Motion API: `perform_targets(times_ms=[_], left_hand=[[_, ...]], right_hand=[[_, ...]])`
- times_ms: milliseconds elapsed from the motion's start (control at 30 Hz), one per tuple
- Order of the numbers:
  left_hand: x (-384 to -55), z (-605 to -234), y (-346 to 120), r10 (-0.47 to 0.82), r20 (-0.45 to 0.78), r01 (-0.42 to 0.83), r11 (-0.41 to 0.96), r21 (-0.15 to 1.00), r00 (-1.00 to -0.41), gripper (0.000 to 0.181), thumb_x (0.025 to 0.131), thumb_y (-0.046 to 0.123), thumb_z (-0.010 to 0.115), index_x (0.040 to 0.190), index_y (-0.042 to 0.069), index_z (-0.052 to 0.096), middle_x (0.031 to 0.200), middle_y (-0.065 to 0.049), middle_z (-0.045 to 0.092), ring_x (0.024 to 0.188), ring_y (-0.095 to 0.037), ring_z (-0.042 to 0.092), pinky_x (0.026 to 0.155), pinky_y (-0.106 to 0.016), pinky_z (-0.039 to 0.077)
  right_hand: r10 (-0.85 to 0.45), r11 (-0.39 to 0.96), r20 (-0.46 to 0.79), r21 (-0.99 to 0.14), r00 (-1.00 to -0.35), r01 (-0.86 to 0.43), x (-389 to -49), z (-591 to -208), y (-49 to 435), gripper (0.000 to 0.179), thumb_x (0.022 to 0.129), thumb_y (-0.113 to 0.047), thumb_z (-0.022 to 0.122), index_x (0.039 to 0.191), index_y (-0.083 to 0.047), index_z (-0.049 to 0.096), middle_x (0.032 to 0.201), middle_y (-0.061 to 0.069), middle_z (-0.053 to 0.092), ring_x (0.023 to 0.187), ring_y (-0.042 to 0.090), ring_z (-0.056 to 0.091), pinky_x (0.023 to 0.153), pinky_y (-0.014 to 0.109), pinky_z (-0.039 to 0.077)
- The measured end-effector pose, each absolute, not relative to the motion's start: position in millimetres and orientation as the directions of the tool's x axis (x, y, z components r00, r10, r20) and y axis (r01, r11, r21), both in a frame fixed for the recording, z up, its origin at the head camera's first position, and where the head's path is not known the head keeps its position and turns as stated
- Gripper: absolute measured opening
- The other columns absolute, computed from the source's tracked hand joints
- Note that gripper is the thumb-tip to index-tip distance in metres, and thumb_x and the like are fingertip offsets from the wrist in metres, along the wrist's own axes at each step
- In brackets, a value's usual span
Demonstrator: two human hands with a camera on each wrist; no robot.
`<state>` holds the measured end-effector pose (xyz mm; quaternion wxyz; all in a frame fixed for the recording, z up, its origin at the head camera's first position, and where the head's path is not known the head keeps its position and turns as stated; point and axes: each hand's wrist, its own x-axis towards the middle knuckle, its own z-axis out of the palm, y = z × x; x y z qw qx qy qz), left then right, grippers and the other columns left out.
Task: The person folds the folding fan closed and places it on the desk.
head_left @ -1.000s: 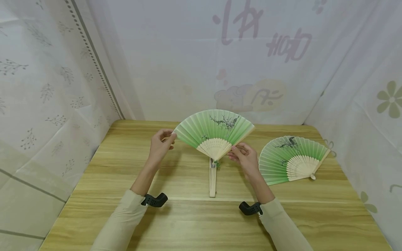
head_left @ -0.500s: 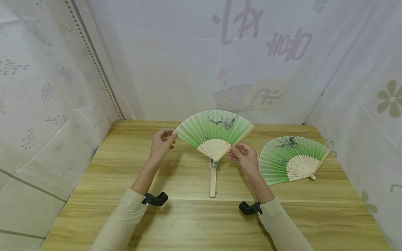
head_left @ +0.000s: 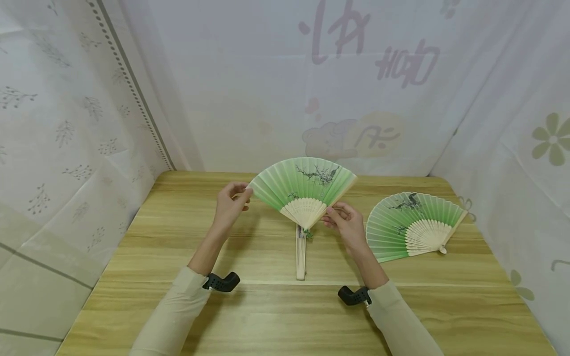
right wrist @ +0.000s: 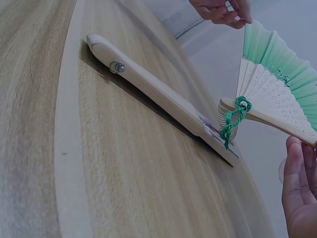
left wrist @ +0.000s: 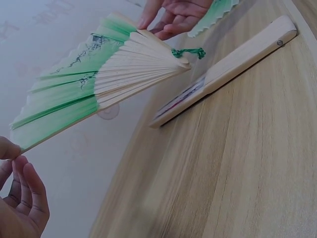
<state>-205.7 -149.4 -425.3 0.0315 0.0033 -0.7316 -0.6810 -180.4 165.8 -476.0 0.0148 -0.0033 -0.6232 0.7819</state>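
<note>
Between my two hands a green folding fan (head_left: 307,183) with a dark branch print is spread wide above the table. My left hand (head_left: 230,205) pinches its upper left corner between thumb and fingers. On the other side my right hand (head_left: 347,222) pinches the right outer rib. A green cord (right wrist: 237,116) hangs from the pivot end, seen in the right wrist view. Below lies a folded fan (head_left: 301,257) on the table, its far end overlapped by the held fan in the head view. In the left wrist view this folded fan (left wrist: 247,59) shows its wooden ribs and pivot pin.
To the right of my right hand, a second green fan (head_left: 414,230) lies spread on the wooden table (head_left: 267,321). A printed cloth (head_left: 245,89) hangs behind the table, with more patterned cloth (head_left: 80,148) along the left and right sides.
The held fan's right edge has drawn in slightly to the left, and its left corner slightly to the right with my left hand. Both hands keep their grip; the other fans stay put.
</note>
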Motion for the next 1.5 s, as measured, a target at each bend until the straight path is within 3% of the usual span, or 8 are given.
perform_targets(times_ms=[267,500,733,1033,1300,1500], left_hand=[[-207.0,-430.9,-148.5,-0.063,0.080,0.076,0.075,0.994,-0.995,0.029,0.101,0.016,0.066,0.123,-0.003,0.061,0.105,-0.009,0.059,0.081,-0.017,0.060,0.070,-0.026,0.056],[-207.7,-429.8,-147.3,-0.068,0.079,0.075,0.069,0.995,-0.995,0.026,0.101,0.014,0.066,0.121,-0.003,0.062,0.104,-0.008,0.060,0.089,-0.033,0.061,0.069,-0.026,0.056],[-209.6,-428.5,-146.3,-0.066,0.067,0.062,0.062,0.996,-0.996,0.028,0.101,0.014,0.066,0.122,-0.004,0.061,0.104,-0.010,0.059,0.083,-0.019,0.060,0.070,-0.025,0.055],[-210.9,-430.7,-143.9,-0.079,0.098,0.094,0.049,0.994,-0.992,0.027,0.100,0.015,0.068,0.119,-0.003,0.062,0.101,-0.008,0.060,0.083,-0.024,0.060,0.068,-0.025,0.056],[-213.2,-426.9,-143.4,-0.047,0.081,0.079,0.042,0.996,-0.996,0.028,0.101,0.013,0.065,0.123,-0.005,0.061,0.104,-0.010,0.061,0.080,-0.017,0.059,0.068,-0.026,0.055],[-201.4,-403.4,-137.7,-0.029,0.062,0.060,0.056,0.997,-0.998,0.026,0.101,0.007,0.063,0.122,-0.009,0.060,0.104,-0.013,0.061,0.078,-0.014,0.059,0.072,-0.032,0.057]], right_hand=[[0.024,-0.214,0.009,-0.977,-1.000,-0.014,-180.4,-474.6,164.1,0.028,0.100,-0.007,0.067,0.117,0.012,0.058,0.099,0.018,0.071,0.085,0.027,0.072,0.087,0.048,0.056],[0.022,-0.222,0.020,-0.975,-1.000,-0.024,-180.9,-474.7,162.9,0.027,0.099,-0.008,0.068,0.116,0.012,0.059,0.098,0.017,0.071,0.084,0.028,0.072,0.085,0.046,0.057],[0.012,-0.235,0.033,-0.971,-0.999,-0.035,-181.9,-475.4,161.3,0.026,0.099,-0.007,0.068,0.115,0.012,0.060,0.097,0.016,0.071,0.084,0.029,0.072,0.080,0.040,0.059],[0.012,-0.236,0.026,-0.971,-1.000,-0.028,-181.6,-474.0,160.1,0.027,0.098,-0.006,0.069,0.117,0.012,0.060,0.096,0.015,0.071,0.084,0.028,0.072,0.082,0.043,0.058],[0.007,-0.233,0.038,-0.972,-0.999,-0.038,-182.6,-475.6,160.0,0.026,0.099,-0.006,0.068,0.117,0.012,0.061,0.096,0.015,0.071,0.085,0.028,0.072,0.083,0.045,0.058],[0.005,-0.201,0.037,-0.979,-0.999,-0.038,-182.8,-476.9,159.3,0.028,0.098,-0.008,0.069,0.118,0.010,0.062,0.098,0.015,0.071,0.085,0.029,0.072,0.085,0.050,0.056]])
